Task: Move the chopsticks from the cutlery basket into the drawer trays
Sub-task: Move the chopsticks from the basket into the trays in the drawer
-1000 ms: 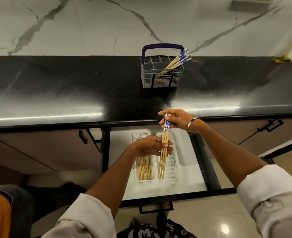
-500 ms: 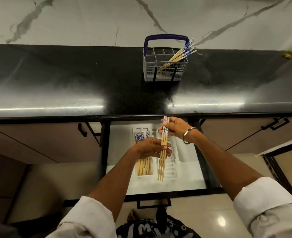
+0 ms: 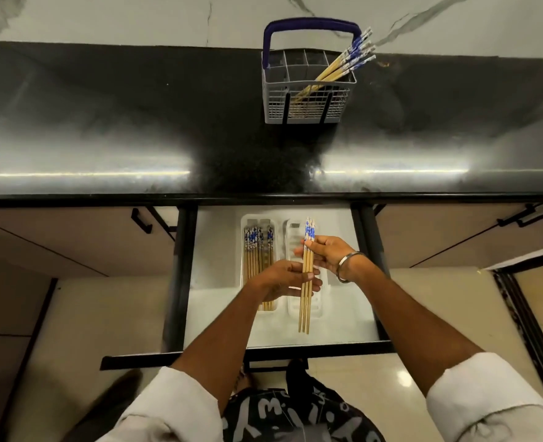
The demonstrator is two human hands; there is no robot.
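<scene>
A small bundle of wooden chopsticks (image 3: 305, 307) with blue-patterned tops hangs lengthwise over the right white tray (image 3: 295, 309) in the open drawer (image 3: 219, 250). My right hand (image 3: 330, 255) grips the bundle near its patterned end. My left hand (image 3: 284, 279) holds the middle of the bundle with thumb and fingers. The left white tray (image 3: 247, 218) holds several chopsticks (image 3: 257, 247) lying side by side. On the black countertop, the grey cutlery basket (image 3: 308, 90) with a blue handle still contains several chopsticks (image 3: 343, 67) leaning to its right corner.
The black countertop (image 3: 136, 122) runs the full width, with a marble wall behind. Closed cabinet fronts with black handles flank the drawer at left (image 3: 72, 237) and right (image 3: 455, 237). The drawer's black front edge (image 3: 327, 349) is near my body.
Both hands have lowered the bundle from the counter edge down toward the right tray. The view has tilted downward, so the basket sits higher in frame.
</scene>
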